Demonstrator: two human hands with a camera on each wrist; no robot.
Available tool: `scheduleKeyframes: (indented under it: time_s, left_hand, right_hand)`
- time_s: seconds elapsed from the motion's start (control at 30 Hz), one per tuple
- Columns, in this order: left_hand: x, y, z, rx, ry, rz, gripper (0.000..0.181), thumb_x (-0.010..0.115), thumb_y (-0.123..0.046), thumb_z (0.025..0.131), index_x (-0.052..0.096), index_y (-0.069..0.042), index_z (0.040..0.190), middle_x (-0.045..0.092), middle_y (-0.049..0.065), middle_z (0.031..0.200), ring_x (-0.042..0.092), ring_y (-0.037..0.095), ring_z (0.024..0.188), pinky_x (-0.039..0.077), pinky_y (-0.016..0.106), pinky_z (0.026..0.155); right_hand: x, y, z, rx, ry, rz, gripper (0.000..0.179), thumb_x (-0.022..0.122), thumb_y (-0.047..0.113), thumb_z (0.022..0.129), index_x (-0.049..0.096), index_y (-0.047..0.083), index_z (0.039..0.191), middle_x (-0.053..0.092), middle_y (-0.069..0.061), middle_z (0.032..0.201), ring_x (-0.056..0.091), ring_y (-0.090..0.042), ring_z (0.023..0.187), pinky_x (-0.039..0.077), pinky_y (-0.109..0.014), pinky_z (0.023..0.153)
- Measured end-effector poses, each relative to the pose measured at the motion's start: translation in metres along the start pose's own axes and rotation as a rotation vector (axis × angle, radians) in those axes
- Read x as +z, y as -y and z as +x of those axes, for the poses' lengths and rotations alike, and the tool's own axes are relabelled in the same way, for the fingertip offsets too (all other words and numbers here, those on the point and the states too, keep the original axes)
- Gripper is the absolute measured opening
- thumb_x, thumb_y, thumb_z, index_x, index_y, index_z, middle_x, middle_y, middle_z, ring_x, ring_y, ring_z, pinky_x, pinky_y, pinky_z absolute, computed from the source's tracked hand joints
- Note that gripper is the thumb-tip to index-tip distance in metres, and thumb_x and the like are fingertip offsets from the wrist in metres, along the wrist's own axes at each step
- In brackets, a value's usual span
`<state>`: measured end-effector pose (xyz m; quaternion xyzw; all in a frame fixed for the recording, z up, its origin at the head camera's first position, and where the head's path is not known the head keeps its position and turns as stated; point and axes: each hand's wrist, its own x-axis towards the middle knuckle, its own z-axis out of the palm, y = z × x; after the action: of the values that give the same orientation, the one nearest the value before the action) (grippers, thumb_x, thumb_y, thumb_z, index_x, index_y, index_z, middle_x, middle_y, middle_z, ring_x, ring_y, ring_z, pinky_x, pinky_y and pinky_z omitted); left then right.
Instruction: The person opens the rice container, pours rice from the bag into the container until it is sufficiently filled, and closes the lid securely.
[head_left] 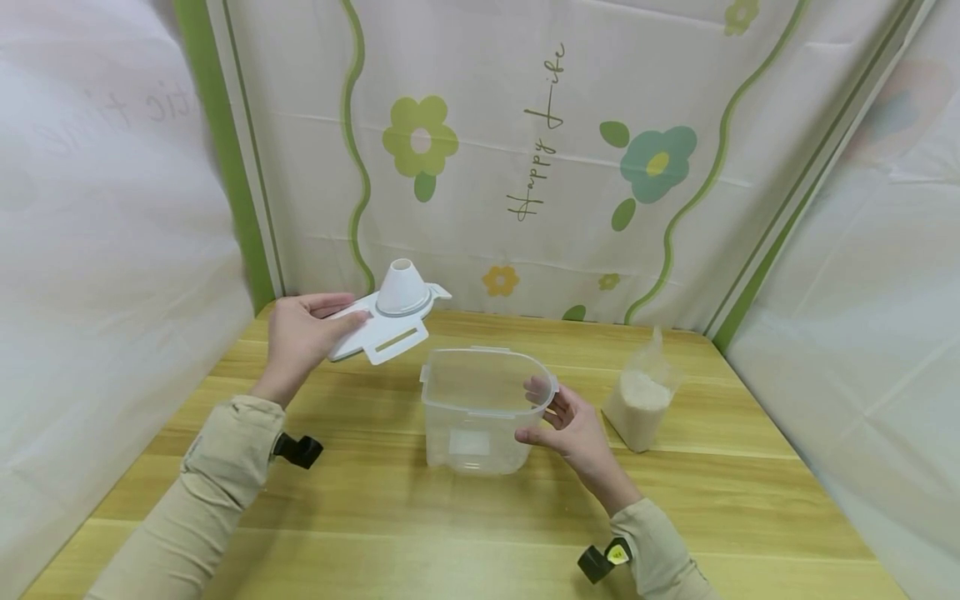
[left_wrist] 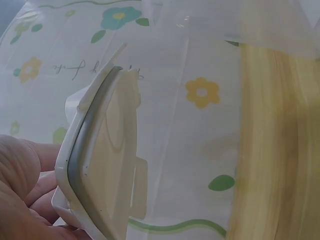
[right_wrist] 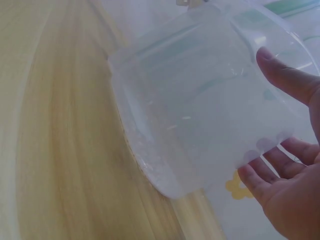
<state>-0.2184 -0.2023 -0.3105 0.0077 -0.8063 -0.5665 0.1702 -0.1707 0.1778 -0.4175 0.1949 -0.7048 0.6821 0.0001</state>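
The left hand (head_left: 303,337) pinches the white lid (head_left: 360,332) between thumb and fingers, in the air to the left of the clear box (head_left: 498,427). The right hand (head_left: 576,429) grips this box at its right end (the thumb is in front, the other fingers are behind), and the box stands on the table (head_left: 420,533). Near this hand, there is a bag (head_left: 640,404) of pale grains, and a flowered curtain (head_left: 480,167) hangs behind.
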Motion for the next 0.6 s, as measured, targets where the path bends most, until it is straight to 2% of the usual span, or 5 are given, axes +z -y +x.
scheduleKeyframes:
  time_s: [0.33, 0.5, 0.6]
  left_hand:
    - [-0.003, 0.012, 0.004, 0.003, -0.039, 0.066, 0.044, 0.087, -0.024, 0.077, 0.074, -0.001, 0.111, 0.071, 0.016, 0.104, 0.068, 0.008, 0.084, 0.055, 0.016, 0.064]
    - [-0.006, 0.024, 0.007, -0.013, -0.052, 0.104, 0.043, 0.086, -0.022, 0.078, 0.073, 0.003, 0.111, 0.071, 0.018, 0.102, 0.069, 0.012, 0.085, 0.053, 0.014, 0.063]
    - [-0.007, 0.033, 0.009, -0.025, -0.057, 0.158, 0.040, 0.085, -0.022, 0.079, 0.073, 0.002, 0.109, 0.072, 0.017, 0.101, 0.069, 0.016, 0.088, 0.051, 0.014, 0.064]
  right_hand:
    - [0.001, 0.002, 0.000, 0.001, 0.000, -0.004, 0.077, 0.085, 0.001, 0.075, 0.047, 0.002, 0.142, 0.046, -0.023, 0.143, 0.045, -0.031, 0.131, 0.040, -0.032, 0.107]
    - [0.001, 0.002, 0.000, 0.003, 0.002, 0.004, 0.078, 0.085, 0.001, 0.075, 0.045, -0.001, 0.143, 0.048, -0.020, 0.142, 0.045, -0.033, 0.131, 0.040, -0.033, 0.107]
    - [0.001, 0.002, 0.000, 0.009, 0.000, 0.008, 0.079, 0.085, 0.001, 0.075, 0.045, -0.001, 0.143, 0.050, -0.016, 0.141, 0.045, -0.032, 0.131, 0.040, -0.033, 0.107]
